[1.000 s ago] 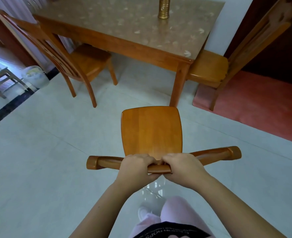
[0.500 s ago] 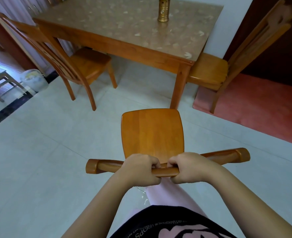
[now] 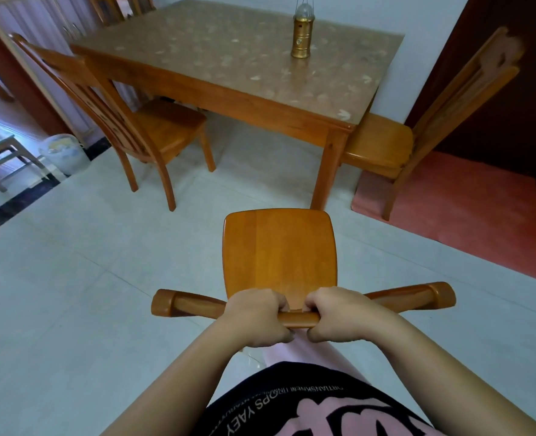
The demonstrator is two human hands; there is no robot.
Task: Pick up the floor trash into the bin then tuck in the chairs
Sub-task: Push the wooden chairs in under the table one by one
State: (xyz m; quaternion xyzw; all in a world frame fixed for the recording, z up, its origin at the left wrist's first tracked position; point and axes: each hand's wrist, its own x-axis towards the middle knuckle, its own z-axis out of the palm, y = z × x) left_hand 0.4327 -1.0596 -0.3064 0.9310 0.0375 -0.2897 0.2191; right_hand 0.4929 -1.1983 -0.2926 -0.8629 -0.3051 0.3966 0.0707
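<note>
Over pale, perhaps glossy tiles point(image 3: 71, 278), left hand point(image 3: 255, 319) and right hand point(image 3: 342, 313) clasp the wooden chair's point(image 3: 280, 253) rounded rail point(image 3: 402, 298).

Glossy wooden chair point(image 3: 280, 256); smooth pale tiled floor point(image 3: 71, 278).

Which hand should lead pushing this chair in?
Right, marginally. The left hand and right hand grip the top rail, but the table leg stands ahead of the seat; pushing harder on the right should swing it left toward the gap.

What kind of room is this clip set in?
Probably a home dining room: a wooden table carrying a lantern, matching wooden chairs around it, and a small bin on the tiled floor.
</note>
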